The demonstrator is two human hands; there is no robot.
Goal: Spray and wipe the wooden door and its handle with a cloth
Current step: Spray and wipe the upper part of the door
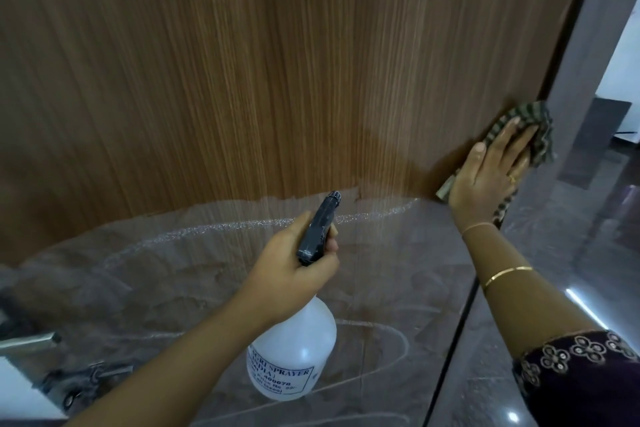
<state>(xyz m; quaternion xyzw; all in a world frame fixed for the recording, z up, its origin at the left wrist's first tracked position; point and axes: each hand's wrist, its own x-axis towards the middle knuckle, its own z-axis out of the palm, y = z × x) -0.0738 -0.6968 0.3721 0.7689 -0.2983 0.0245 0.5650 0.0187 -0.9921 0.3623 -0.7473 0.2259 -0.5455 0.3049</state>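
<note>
The wooden door [242,73] fills most of the view, its grain running vertically, with a darker damp patch near the lower right. My right hand [491,166] lies flat with straight fingers on a striped green-brown cloth [535,121], pressing it against the door close to its right edge. My left hand [294,267] grips the dark trigger head of a white spray bottle [294,354], nozzle pointing up toward the door. The metal door handle [27,340] pokes in at the lower left edge.
The lower door carries a glossy grey patterned panel [156,288]. A dark grey door frame [588,62] runs along the right, with a shiny dark floor [606,253] and a lit opening beyond it.
</note>
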